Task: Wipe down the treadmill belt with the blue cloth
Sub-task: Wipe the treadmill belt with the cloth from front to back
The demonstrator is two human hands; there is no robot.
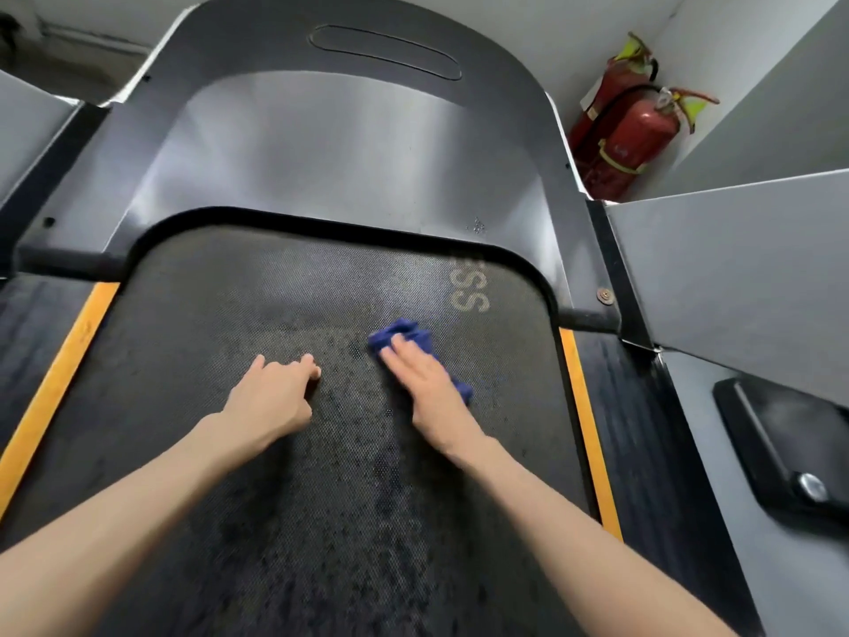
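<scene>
Blue cloth (410, 337) lay bunched on the treadmill belt (285, 508), toward 1 o'clock of the belt's middle, near the faded lettering. Right hand (425, 381) lay flat on it, fingers straight and pressing, with cloth showing past the fingertips and the outer edge of the palm. Left hand (275, 394), at 9 o'clock of the cloth and apart from it, rested on the belt with fingers curled under, holding nothing.

The cloth looked soft, light and limp, likely to ball up. Best held spread under the whole palm. The belt's texture looked grippy, so expect drag. Two fire extinguishers (638, 140) stood at 2 o'clock.
</scene>
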